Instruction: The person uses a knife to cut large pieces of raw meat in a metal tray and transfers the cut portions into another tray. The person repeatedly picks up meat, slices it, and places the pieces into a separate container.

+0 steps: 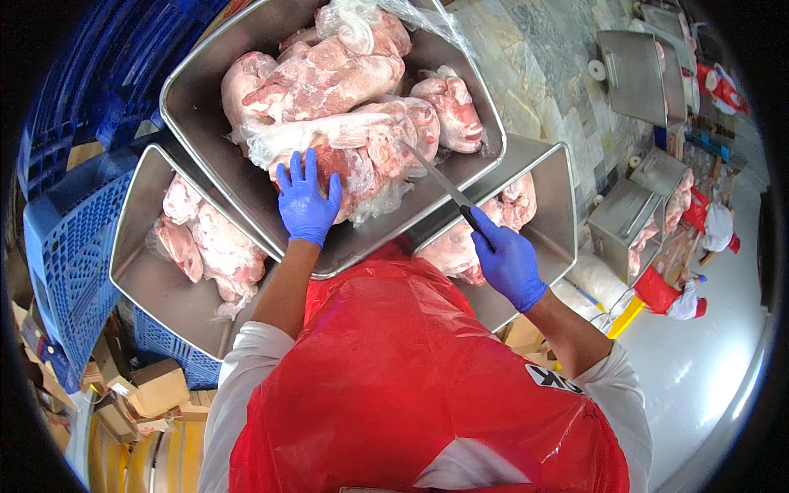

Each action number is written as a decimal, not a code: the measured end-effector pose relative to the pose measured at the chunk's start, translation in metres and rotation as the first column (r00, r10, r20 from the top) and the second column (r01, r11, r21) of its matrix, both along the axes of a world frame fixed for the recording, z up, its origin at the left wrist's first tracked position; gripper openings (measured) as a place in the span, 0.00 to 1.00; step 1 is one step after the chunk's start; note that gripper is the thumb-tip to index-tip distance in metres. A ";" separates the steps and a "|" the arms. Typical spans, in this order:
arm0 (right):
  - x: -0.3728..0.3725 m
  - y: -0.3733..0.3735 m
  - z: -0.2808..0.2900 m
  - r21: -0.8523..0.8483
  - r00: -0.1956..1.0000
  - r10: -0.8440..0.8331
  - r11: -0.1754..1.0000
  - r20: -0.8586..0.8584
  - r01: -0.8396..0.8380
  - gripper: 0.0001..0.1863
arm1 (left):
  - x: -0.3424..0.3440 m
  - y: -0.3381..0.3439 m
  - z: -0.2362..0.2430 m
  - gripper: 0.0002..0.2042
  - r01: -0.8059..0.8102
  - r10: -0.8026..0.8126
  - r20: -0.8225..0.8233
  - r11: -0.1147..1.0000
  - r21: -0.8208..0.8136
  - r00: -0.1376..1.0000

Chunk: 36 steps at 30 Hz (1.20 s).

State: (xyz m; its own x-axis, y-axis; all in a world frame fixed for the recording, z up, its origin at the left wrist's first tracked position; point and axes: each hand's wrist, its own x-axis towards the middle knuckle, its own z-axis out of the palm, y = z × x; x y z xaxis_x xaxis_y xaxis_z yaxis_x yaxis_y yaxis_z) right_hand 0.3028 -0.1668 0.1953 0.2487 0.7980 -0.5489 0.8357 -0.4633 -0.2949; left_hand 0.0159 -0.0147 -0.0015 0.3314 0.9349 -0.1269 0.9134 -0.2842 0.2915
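In front of me a large metal bin [189, 90] holds several big pieces of raw meat [329, 86], partly wrapped in clear plastic film [288, 135]. My left hand [307, 200], in a blue glove, lies with spread fingers on the near wrapped piece of meat [335, 168]. A knife [440, 178] with a dark handle is gripped in my gloved right hand [508, 259]. Its blade points up and left over the bin, and the tip meets the right part of that same piece. Whether the tip has gone in, I cannot tell.
Lower metal bins with meat stand at the left [136, 255] and right [559, 222]. Blue plastic pallets [82, 238] and cardboard boxes [160, 386] lie far left. At the right, people in red aprons [657, 289] stand by more metal bins [625, 218].
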 end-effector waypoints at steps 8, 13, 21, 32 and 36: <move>0.004 0.010 -0.003 0.097 0.999 0.010 0.995 -0.049 -0.005 0.23 | -0.002 -0.005 -0.011 0.34 0.033 -0.032 -0.027 0.998 0.048 0.999; 0.018 0.024 0.001 0.094 0.981 -0.069 0.992 -0.181 0.087 0.20 | 0.000 -0.004 -0.007 0.34 0.029 -0.029 -0.003 0.999 0.033 1.000; 0.036 0.077 0.022 -0.085 0.990 -0.006 0.996 -0.143 -0.006 0.18 | 0.002 0.001 -0.004 0.35 0.026 -0.026 -0.010 0.999 -0.030 1.000; 0.043 0.189 0.042 -0.295 0.930 0.361 0.884 -0.064 -0.364 0.16 | -0.004 0.008 -0.004 0.36 0.027 -0.023 0.035 0.994 -0.109 0.999; 0.044 0.178 0.031 -0.280 0.898 0.437 0.857 -0.048 -0.432 0.18 | -0.001 0.007 -0.005 0.36 0.032 -0.027 0.050 0.994 -0.106 0.998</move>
State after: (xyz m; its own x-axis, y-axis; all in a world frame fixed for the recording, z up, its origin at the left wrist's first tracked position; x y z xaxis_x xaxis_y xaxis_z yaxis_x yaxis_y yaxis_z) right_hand 0.3466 0.0113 0.2265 -0.0768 0.6432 -0.7618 0.9748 -0.1122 -0.1930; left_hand 0.0145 -0.0073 -0.0067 0.3668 0.9067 -0.2084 0.8893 -0.2759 0.3648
